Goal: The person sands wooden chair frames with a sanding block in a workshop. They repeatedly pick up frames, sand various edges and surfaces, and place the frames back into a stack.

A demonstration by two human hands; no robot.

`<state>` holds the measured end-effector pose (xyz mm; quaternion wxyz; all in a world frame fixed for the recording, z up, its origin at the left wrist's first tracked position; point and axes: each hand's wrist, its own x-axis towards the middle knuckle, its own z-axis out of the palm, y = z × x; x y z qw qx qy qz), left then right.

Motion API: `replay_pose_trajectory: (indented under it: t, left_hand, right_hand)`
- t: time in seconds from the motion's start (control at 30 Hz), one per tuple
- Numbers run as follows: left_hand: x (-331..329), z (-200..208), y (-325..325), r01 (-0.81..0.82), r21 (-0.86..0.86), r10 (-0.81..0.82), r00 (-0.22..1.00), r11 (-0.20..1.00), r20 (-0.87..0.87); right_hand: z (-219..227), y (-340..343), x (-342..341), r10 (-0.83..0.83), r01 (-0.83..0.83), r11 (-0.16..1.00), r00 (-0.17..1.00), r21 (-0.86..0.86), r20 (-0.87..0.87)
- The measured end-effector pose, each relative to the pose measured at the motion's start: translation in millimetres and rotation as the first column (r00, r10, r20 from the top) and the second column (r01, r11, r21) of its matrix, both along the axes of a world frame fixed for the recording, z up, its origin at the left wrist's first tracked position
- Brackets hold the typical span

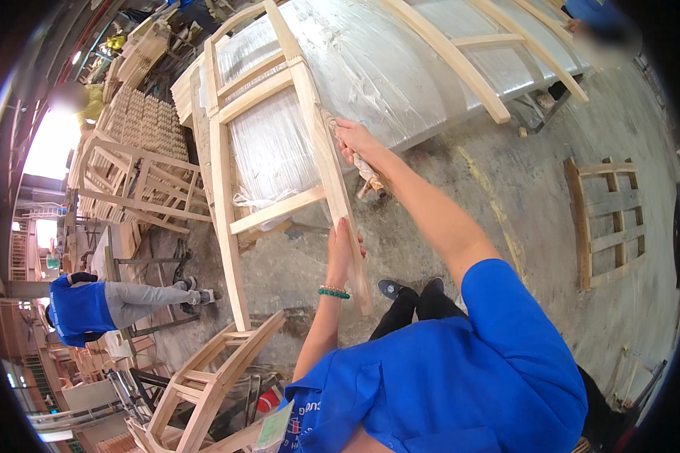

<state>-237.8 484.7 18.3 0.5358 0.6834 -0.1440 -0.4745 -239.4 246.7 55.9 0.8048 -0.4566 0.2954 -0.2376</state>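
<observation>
A pale wooden chair-back frame (224, 174) with two long rails and crosspieces lies tilted over the edge of a plastic-wrapped table (385, 68). My left hand (343, 248) is wrapped around the lower end of its right rail, and beaded bracelets circle that wrist. Closed in my right hand (357, 140) is a narrow stick-like tool (367, 172), mottled tan and white, lying along the same rail. Its exact kind cannot be made out. A white plastic wad (257, 201) shows behind the lowest crosspiece.
More wooden frames (461, 60) lie on the table's far right. A wooden pallet (612, 219) rests on the floor at right. Stacked wooden parts (147, 124) and a chair frame (211, 377) stand left. A person in blue (91, 306) is at left; another is far right.
</observation>
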Motion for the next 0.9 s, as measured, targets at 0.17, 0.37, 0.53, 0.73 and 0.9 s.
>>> replay_pose_trajectory:
  t: [0.17, 0.37, 0.53, 0.73, 0.9]
  left_hand:
    - [-44, -1, -54, 0.202, -0.123, -0.206, 0.978, 0.972, -0.018]
    - [-8, -3, 3, -0.057, 0.012, 0.057, 0.998, 0.998, -0.027]
    - [-56, 7, 35, -0.007, 0.091, 0.023, 0.984, 0.996, -0.179]
    - [-93, -7, -3, -0.108, 0.05, 0.118, 0.957, 0.993, -0.264]
    - [-111, -13, -29, -0.106, -0.084, 0.095, 0.987, 0.991, -0.126]
  right_hand:
    - [-21, -124, -26, -0.41, 0.363, 0.879, 0.906, -0.309, -0.102]
    - [-9, 12, -44, -0.095, 0.093, 0.993, 0.995, 0.077, 0.024]
    - [20, 98, -215, 0.029, -0.006, 0.991, 0.984, 0.132, -0.176]
    - [47, 169, -280, 0.16, -0.054, 0.903, 0.963, 0.426, -0.217]
    - [54, 177, -281, 0.153, -0.041, 0.911, 0.958, 0.411, -0.244]
